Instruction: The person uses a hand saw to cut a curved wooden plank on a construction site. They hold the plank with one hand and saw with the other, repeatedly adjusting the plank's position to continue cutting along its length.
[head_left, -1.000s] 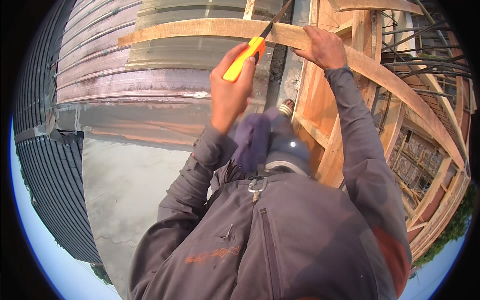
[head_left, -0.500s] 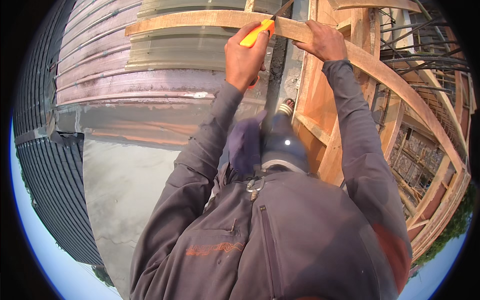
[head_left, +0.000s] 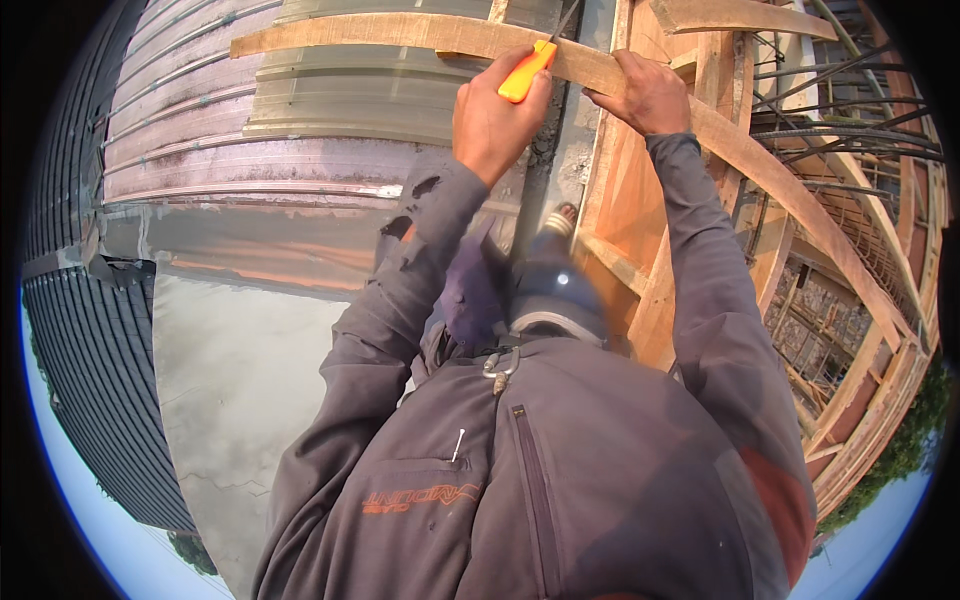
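Note:
A long wooden plank (head_left: 370, 32) stretches across the far side in front of me and, bent by the lens, runs off to the right. My left hand (head_left: 497, 118) is closed around the orange-yellow handle of a handsaw (head_left: 527, 73). The saw's thin dark blade points up and away, at the plank's edge; most of it is cut off by the top of the picture. To the right of the saw, my right hand (head_left: 645, 92) grips the plank, fingers curled over its upper edge.
Timber formwork (head_left: 630, 190) stands below the plank on the right, with dark reinforcing bars (head_left: 850, 132) beyond it. Corrugated roofing sheets (head_left: 250, 165) slope away on the left. A pale slab (head_left: 240, 380) lies nearer on the left. My foot (head_left: 563, 215) is near the concrete ledge.
The saw and my left hand have shifted slightly toward me and to the right. My right hand keeps its grip on the plank. The whole view has moved a little.

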